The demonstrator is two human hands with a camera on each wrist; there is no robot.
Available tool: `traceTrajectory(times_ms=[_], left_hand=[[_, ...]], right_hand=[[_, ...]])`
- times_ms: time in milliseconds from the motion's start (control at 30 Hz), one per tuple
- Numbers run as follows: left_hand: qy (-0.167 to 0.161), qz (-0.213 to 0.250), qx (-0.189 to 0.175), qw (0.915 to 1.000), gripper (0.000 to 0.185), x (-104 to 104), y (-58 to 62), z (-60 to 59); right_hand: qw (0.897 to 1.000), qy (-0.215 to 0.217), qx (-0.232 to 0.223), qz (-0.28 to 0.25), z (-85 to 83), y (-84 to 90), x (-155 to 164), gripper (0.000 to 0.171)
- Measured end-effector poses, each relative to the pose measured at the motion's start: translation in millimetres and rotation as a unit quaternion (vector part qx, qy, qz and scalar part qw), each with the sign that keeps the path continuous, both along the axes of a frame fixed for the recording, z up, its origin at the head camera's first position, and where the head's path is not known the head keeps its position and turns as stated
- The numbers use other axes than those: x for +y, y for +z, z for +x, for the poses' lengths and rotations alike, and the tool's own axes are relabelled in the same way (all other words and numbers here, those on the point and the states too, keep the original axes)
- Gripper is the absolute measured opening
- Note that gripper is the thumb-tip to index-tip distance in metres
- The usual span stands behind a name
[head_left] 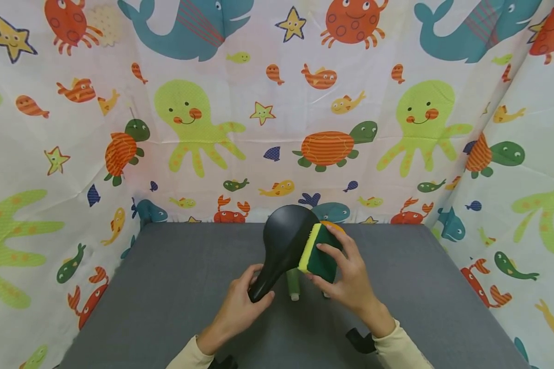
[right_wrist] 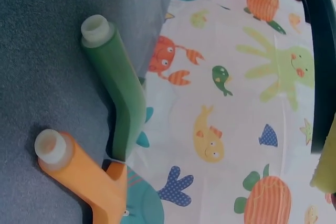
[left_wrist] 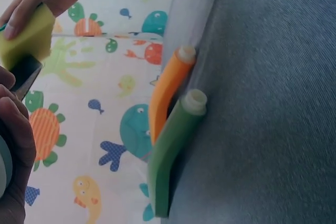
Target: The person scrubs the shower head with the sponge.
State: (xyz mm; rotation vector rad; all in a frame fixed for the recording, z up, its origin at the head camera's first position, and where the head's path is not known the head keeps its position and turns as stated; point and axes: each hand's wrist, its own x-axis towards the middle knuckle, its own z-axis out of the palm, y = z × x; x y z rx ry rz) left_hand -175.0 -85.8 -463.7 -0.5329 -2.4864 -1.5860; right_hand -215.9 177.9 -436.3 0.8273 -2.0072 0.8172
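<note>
My left hand [head_left: 240,307] grips the handle of what looks like a black handheld shower head [head_left: 286,233], holding it up at a tilt above the table, round head upward. A yellow and dark green scrubbing sponge [head_left: 325,251] is pinched between the fingers and thumb of my right hand [head_left: 353,271]. Its yellow side lies against the right edge of the round head. In the left wrist view, the yellow face of the sponge [left_wrist: 31,38] meets a dark edge. The right wrist view shows the shower head [right_wrist: 320,51] as a long dark profile.
Behind the hands, a green bent bottle [right_wrist: 123,93] and an orange bent bottle [right_wrist: 84,177], each with a whitish end, are on the grey table [head_left: 189,282]. Fabric printed with sea animals [head_left: 277,128] hangs behind the table and along both sides.
</note>
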Motion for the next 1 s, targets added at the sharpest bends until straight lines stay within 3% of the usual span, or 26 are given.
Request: traceTrajectory(times_ms=[400, 667, 1000], left_hand=[[-0.014, -0.023, 0.006, 0.9996, 0.053, -6.6, -1.4, 6.9], [0.009, -0.025, 0.029, 0.9992, 0.051, -3.1, -0.6, 5.5], [0.015, -0.010, 0.036, 0.9992, 0.050, 5.1, -3.5, 0.7]], right_hand=[[0.999, -0.013, -0.042, -0.029, -2.4, -3.1, 7.0, 0.060], [0.999, -0.023, -0.018, -0.044, -0.8, -1.4, -6.6, 0.059], [0.999, -0.017, 0.029, 0.011, 8.4, -2.0, -23.0, 0.055]])
